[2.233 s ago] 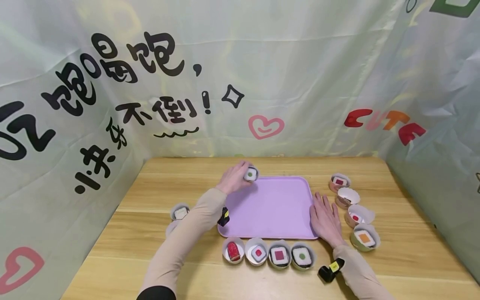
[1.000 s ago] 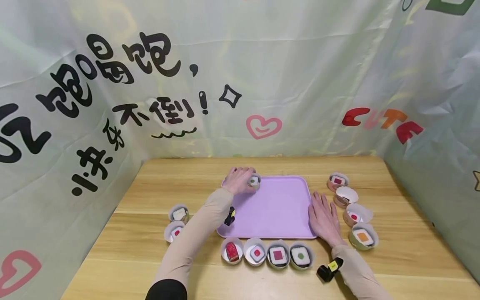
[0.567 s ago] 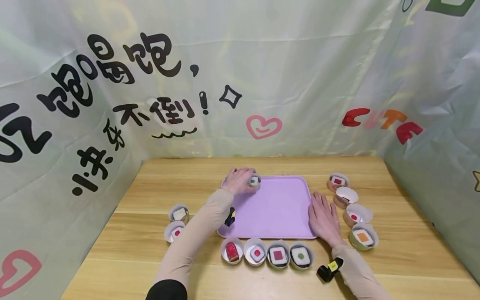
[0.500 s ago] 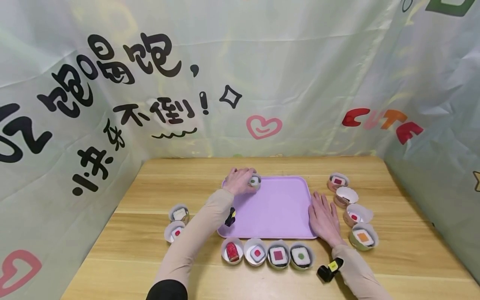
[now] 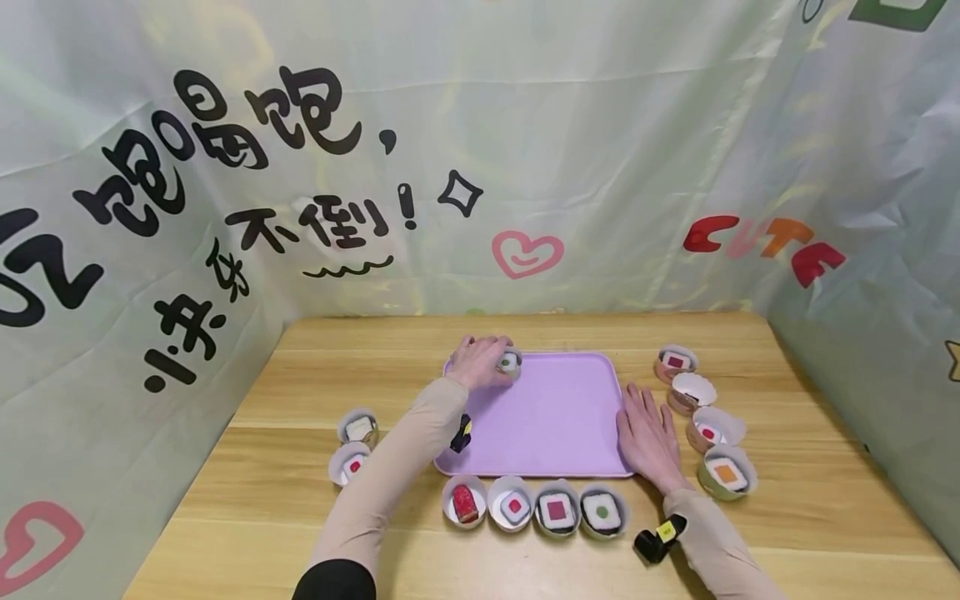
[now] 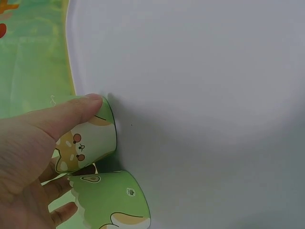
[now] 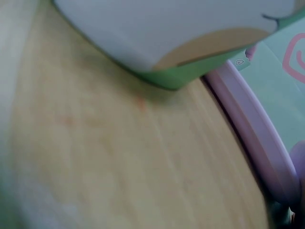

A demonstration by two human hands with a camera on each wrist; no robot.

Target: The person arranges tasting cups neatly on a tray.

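My left hand [image 5: 478,362] is at the back left corner of the lilac tray [image 5: 551,417], gripping a small paper cup [image 5: 512,368] that holds a white sushi-like piece with a green centre. In the left wrist view, thumb and fingers clasp this green, dog-printed cup [image 6: 90,140], which stands on the tray. A second green cup [image 6: 116,200] sits right beside it, near the lower fingers; from the head camera the hand hides it. My right hand [image 5: 649,433] rests with straight fingers along the tray's right edge. It holds nothing.
Several cups with sushi-like pieces line the tray's front, including one with a red piece [image 5: 465,504]. More cups stand in a column on the right, the nearest with an orange centre [image 5: 727,475]. Two cups [image 5: 358,427] are left of the tray, close to the left forearm.
Over the first second or so, my left hand lowered the cup and shifted slightly right onto the tray's back left corner. Since then both hands have stayed still.
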